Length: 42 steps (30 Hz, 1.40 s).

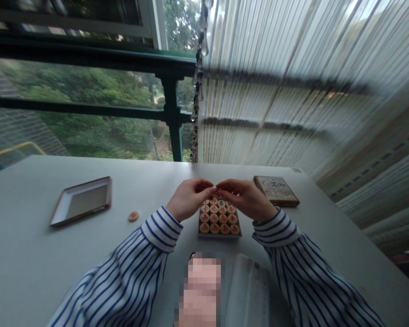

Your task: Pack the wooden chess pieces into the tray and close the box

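Observation:
My left hand [192, 196] and my right hand [248, 196] meet over the far side of an open box [220, 235] of round Chinese chess pieces. Between their fingertips is a small pale chess piece [216, 191] with red marking, pinched from both sides and partly covered by the fingers. Inside the box, wooden discs with red characters [214, 218] lie in rows, and a few near the back look dark-marked. The fingers hide the box's far rows. Left of the box, one loose chess piece [133, 215] lies face up on the table.
A shallow box lid [110, 193], hollow side up, rests at the left of the white table [34, 254]. At the right is a flat printed box [276, 190]. Clear plastic packaging [248, 290] and a pixelated patch are nearest me. A window and string curtain [252, 113] stand behind.

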Tool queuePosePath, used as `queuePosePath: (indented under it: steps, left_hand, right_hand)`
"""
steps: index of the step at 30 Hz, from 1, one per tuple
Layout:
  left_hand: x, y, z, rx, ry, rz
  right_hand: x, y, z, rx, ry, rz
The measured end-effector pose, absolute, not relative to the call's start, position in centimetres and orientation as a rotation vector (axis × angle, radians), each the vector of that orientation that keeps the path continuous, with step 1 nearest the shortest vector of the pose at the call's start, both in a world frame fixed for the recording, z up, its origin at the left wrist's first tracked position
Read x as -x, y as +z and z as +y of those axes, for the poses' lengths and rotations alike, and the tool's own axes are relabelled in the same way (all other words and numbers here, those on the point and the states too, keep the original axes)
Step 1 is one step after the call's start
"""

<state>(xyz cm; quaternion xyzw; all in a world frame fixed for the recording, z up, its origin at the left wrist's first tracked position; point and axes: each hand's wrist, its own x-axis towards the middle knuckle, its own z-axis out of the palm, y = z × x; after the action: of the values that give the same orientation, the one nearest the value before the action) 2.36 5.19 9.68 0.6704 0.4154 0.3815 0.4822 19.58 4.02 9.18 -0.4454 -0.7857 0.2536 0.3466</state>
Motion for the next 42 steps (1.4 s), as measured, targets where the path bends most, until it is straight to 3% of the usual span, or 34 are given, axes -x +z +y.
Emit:
queuePosePath:
  steps: [28,42]
  left_hand:
    - [-2.41,9.02,5.4,-1.465,0.934,1.005]
    - [-2.57,8.97,5.36,-1.495,0.949,1.046]
  right_hand:
    - [-19.5,9.11,3.92,1.111,0.618,-2.106]
    - [-19.43,9.1,3.91,1.14,0.339,-2.204]
